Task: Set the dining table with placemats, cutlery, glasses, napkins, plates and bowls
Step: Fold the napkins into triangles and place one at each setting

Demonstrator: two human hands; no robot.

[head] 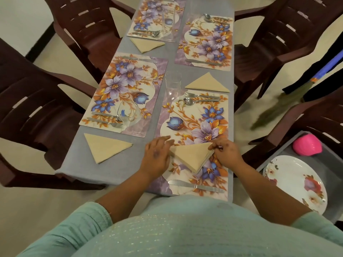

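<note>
Head view: floral plates (pixel 295 180) in grey tray (pixel 274 156).

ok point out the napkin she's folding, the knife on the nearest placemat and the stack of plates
napkin being folded (pixel 191 156), head view, middle of the beige triangle
knife (pixel 196 186), head view, mid-length, near the handle join
stack of plates (pixel 289 175), head view, white centre of the top plate

Placemats (pixel 194 125) look like glossy printed plastic, napkins (pixel 105 146) are soft matt paper or cloth, cutlery (pixel 196 186) is shiny metal, glasses (pixel 172 84) clear, and the desk (pixel 115 164) wears matt grey cloth.
</note>
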